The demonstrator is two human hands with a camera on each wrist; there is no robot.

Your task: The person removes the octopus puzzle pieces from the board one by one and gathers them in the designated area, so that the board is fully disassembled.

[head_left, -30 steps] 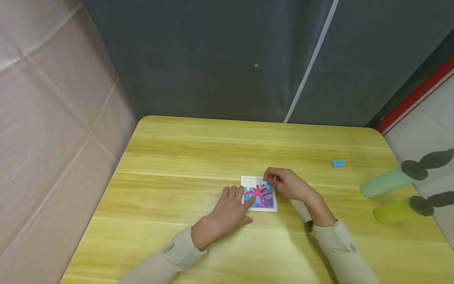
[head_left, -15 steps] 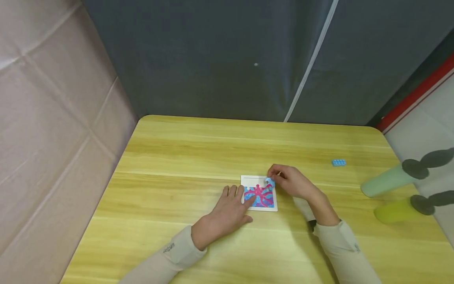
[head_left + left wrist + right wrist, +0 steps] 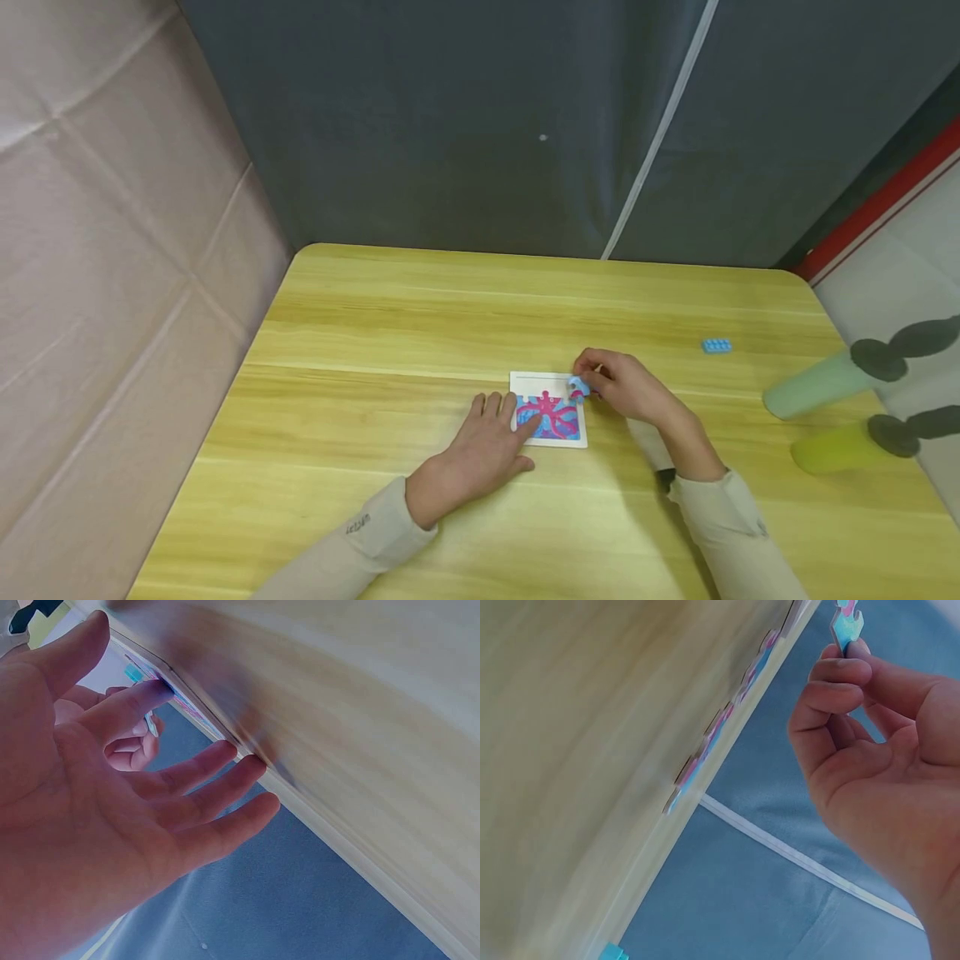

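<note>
A puzzle board [image 3: 548,442] with a white frame lies on the table, a pink octopus on blue filling its lower part and a pale strip showing along its top. My left hand [image 3: 480,446] rests flat at its left side, fingers spread, index finger over the picture. Between thumb and fingers my right hand [image 3: 622,387] pinches a blue and pink puzzle piece [image 3: 847,628], raised over the board's upper right corner. In the right wrist view several puzzle pieces [image 3: 720,724] lie on the table beside the board; my right hand hides them in the head view.
A light blue toy brick [image 3: 716,346] sits on the table [image 3: 390,317] to the right. Beyond it, at the right edge, are a pale green cylinder [image 3: 806,387] and a yellow-green cylinder [image 3: 828,447]. A dark curtain [image 3: 450,125] hangs behind the table.
My right hand has shifted a little to the right with the puzzle piece, which now shows more fully, tilted at the board's corner. My left hand has stayed in place.
</note>
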